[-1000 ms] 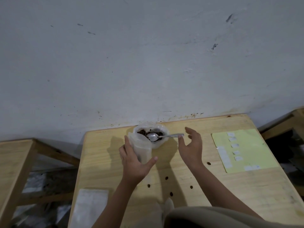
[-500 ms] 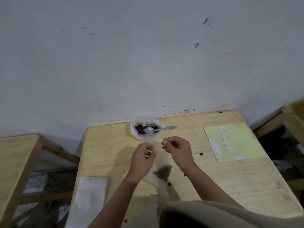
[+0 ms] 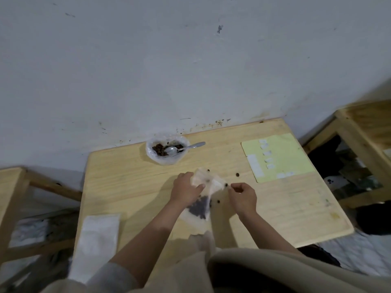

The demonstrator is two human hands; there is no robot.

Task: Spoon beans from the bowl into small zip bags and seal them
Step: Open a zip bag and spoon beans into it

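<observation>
A clear zip bag (image 3: 204,194) with dark beans in its lower part lies flat on the wooden table (image 3: 131,178). My left hand (image 3: 185,190) presses on the bag's top left corner. My right hand (image 3: 242,196) pinches the bag's top right corner, fingers closed. The clear bowl (image 3: 182,158) of dark beans stands at the table's far edge by the wall, with a metal spoon (image 3: 182,148) resting in it, handle pointing right.
Several loose beans (image 3: 237,174) lie around the bag. A yellow sheet (image 3: 289,153) with small white labels is at the right. A stack of empty bags (image 3: 95,244) lies at the table's near left. Wooden furniture stands on both sides.
The bag came away from the bowl and was laid flat on the table. My right hand moved from near the spoon to the bag's top. Both hands now hold the bag's top edge.
</observation>
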